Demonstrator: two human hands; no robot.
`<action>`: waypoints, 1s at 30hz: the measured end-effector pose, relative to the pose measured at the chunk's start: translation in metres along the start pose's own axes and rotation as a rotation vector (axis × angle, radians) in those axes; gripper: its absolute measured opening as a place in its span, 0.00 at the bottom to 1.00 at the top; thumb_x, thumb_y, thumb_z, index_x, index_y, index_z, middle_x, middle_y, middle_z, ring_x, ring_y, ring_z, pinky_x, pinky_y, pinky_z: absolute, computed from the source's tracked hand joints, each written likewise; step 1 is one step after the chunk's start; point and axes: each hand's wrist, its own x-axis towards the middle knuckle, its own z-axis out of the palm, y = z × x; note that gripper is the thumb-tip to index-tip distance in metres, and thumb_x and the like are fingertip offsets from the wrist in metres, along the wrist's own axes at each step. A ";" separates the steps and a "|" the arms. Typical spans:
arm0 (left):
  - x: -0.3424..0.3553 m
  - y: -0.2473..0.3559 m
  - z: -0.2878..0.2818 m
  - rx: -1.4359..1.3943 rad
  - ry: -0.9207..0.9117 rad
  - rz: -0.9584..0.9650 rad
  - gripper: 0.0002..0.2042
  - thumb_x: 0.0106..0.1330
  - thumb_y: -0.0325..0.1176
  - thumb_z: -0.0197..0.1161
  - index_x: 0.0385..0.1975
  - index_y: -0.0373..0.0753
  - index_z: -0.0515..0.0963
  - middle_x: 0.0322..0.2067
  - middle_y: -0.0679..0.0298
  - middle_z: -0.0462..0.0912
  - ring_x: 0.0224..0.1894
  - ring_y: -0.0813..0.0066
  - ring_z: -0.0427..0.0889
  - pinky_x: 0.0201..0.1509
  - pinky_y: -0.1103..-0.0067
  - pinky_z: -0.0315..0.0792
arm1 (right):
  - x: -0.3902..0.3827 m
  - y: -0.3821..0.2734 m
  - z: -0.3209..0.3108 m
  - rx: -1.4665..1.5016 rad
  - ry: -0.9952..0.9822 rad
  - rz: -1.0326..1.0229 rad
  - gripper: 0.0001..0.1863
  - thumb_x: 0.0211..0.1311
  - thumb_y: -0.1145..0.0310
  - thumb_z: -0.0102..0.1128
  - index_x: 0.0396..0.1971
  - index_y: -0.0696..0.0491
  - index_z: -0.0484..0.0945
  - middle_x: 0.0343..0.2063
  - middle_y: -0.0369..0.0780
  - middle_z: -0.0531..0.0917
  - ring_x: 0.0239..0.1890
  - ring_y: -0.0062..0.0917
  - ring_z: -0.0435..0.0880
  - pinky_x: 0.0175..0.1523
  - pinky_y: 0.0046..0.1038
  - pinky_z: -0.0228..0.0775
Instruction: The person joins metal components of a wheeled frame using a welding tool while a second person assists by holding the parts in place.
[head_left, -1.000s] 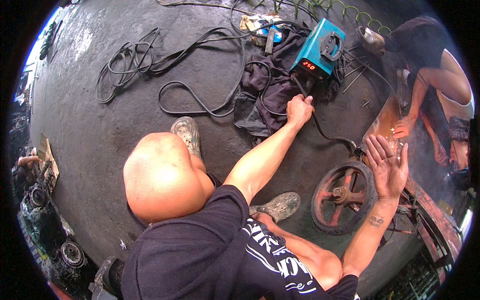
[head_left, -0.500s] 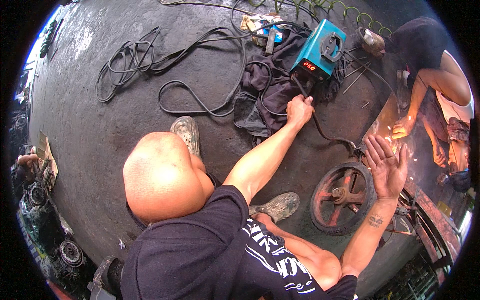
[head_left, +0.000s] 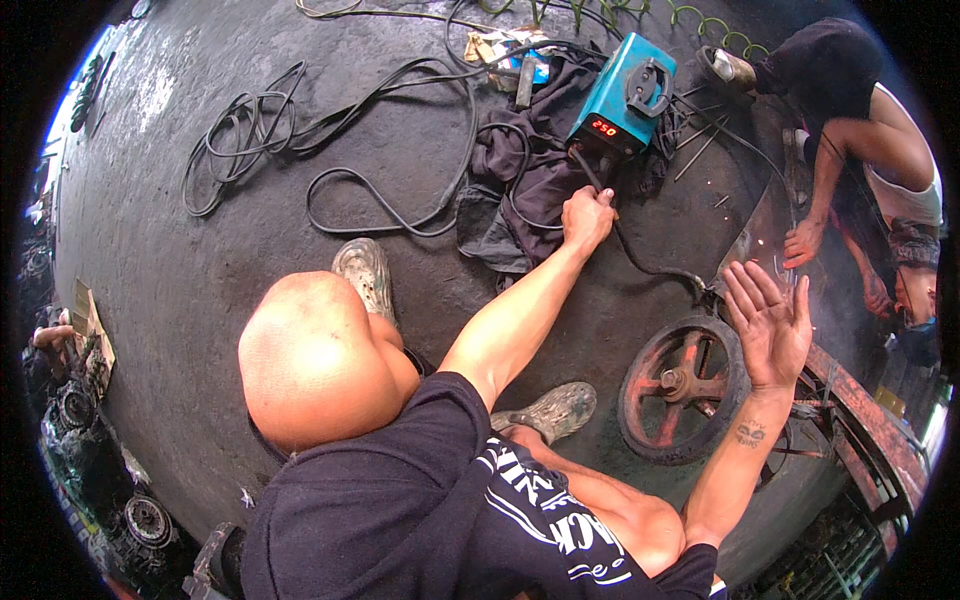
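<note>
My left hand [head_left: 588,218] is closed around a thick black welding cable [head_left: 632,258] just below the front of a teal welding machine [head_left: 622,95]. The machine has a lit red display and a dark handle on top. My right hand [head_left: 768,325] is raised with fingers apart, palm showing, and holds nothing. It stands between a red spoked wheel [head_left: 684,388] and a co-worker's hand [head_left: 803,243]. The co-worker bends over a metal piece, and a thin rod shows by that hand, with a few sparks and some haze around it.
A dark cloth [head_left: 515,185] lies under and beside the machine. Loops of black cable [head_left: 240,140] spread over the floor at the far left. Several thin rods [head_left: 700,148] lie right of the machine. A rusty red metal frame [head_left: 870,425] fills the right side. A green coiled hose [head_left: 700,20] runs along the top.
The bright glow and sparks near the co-worker's hand have mostly faded. The co-worker's head has shifted, with a light-coloured object now beside it. My hands keep nearly the same pose.
</note>
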 end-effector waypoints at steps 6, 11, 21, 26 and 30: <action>0.002 -0.001 0.001 0.082 0.027 0.017 0.18 0.71 0.44 0.62 0.33 0.32 0.83 0.28 0.52 0.89 0.45 0.47 0.87 0.51 0.60 0.76 | 0.000 0.000 0.001 -0.047 -0.006 -0.014 0.44 0.79 0.40 0.41 0.67 0.72 0.63 0.70 0.63 0.64 0.75 0.50 0.61 0.77 0.45 0.58; 0.000 0.001 -0.001 0.051 0.012 0.008 0.18 0.71 0.44 0.63 0.33 0.32 0.83 0.29 0.51 0.89 0.44 0.47 0.87 0.51 0.60 0.76 | 0.000 0.000 -0.001 -0.012 -0.050 0.021 0.44 0.79 0.40 0.41 0.67 0.72 0.63 0.70 0.63 0.64 0.75 0.49 0.62 0.77 0.44 0.58; 0.003 -0.001 0.001 0.073 0.014 0.006 0.17 0.71 0.44 0.62 0.34 0.33 0.82 0.28 0.53 0.89 0.44 0.49 0.88 0.51 0.60 0.77 | 0.000 0.001 0.001 -0.013 0.003 0.002 0.43 0.80 0.41 0.38 0.68 0.73 0.61 0.70 0.64 0.63 0.75 0.50 0.61 0.77 0.46 0.59; 0.007 -0.007 0.005 0.066 0.026 0.008 0.18 0.71 0.44 0.63 0.34 0.32 0.82 0.31 0.50 0.89 0.45 0.47 0.87 0.52 0.59 0.76 | 0.001 0.001 -0.001 -0.010 -0.066 0.024 0.43 0.80 0.42 0.38 0.67 0.74 0.62 0.70 0.64 0.63 0.75 0.51 0.61 0.77 0.46 0.59; 0.006 -0.008 0.005 0.029 0.011 0.001 0.18 0.70 0.45 0.63 0.35 0.32 0.83 0.33 0.46 0.88 0.45 0.44 0.86 0.52 0.58 0.76 | 0.001 0.001 -0.001 -0.035 -0.036 0.000 0.43 0.80 0.42 0.38 0.67 0.74 0.62 0.69 0.65 0.63 0.75 0.51 0.61 0.77 0.46 0.59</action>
